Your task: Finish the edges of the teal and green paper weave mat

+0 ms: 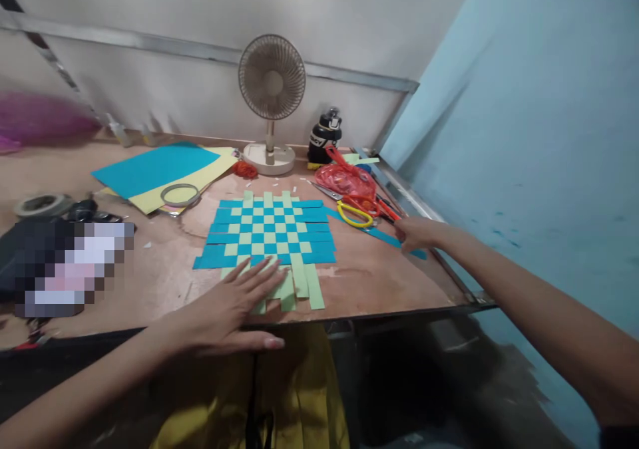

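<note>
A woven paper mat [269,229] of blue and pale green strips lies on the table in front of me. Loose green strip ends [299,279] stick out along its near edge, and blue ends show at both sides. My left hand [237,299] rests flat over the near edge, fingers spread, covering some green strips. At the right, my right hand [417,234] has its fingers curled down on a loose blue paper strip [382,237], which runs under the yellow-handled scissors [355,215]. The fingertips are partly hidden.
Behind the mat stand a fan [272,80] and a black bottle [324,136]. A red plastic bag [347,179] lies by the scissors. Blue and yellow sheets [160,173], a tape ring [180,195] and a black pouch [30,253] are leftward. A blue wall [539,136] bounds the right.
</note>
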`<state>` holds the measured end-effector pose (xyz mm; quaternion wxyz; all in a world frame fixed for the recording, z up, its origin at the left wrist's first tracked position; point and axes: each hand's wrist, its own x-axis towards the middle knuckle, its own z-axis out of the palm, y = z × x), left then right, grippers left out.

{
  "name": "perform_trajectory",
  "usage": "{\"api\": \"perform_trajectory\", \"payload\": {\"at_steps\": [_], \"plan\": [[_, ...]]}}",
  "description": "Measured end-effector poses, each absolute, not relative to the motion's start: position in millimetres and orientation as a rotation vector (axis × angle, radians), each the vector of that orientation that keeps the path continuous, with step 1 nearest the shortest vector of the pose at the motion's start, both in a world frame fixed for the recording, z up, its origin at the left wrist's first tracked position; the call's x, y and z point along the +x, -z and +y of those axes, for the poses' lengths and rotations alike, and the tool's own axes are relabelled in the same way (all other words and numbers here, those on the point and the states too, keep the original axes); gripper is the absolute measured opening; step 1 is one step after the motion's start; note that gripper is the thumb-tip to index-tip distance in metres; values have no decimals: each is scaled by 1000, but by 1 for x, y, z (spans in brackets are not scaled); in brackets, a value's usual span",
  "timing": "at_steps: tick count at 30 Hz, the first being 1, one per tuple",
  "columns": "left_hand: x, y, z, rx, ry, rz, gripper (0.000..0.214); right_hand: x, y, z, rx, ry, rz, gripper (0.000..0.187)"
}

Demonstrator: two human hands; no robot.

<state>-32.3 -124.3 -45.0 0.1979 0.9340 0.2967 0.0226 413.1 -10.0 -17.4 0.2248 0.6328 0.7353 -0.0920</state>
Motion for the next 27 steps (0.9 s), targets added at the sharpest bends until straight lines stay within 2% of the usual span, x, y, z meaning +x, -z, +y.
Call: {"api": "perform_trajectory", "payload": {"at_steps": [2, 5, 11, 16, 20, 27], "plan": [[-12, 46, -127, 2618, -94, 705, 87, 410, 19, -7, 1734, 247, 2024, 16], [4, 49, -126, 2686, -123, 601, 73, 415, 15, -12, 1746, 267, 2022, 14], [-3, 63, -116, 2746, -186, 632, 82, 445, 5, -27, 1801, 381, 1995, 41], [3, 67, -111, 2764, -180, 610, 88, 447, 11, -33, 1838, 294, 1975, 28], [4, 66, -108, 2779, -227, 600, 90, 434, 12, -51, 1857, 207, 2040, 30], [14, 64, -101, 2800, -288, 565, 85, 411, 12, -85, 1967, 271, 2073, 26]]}}
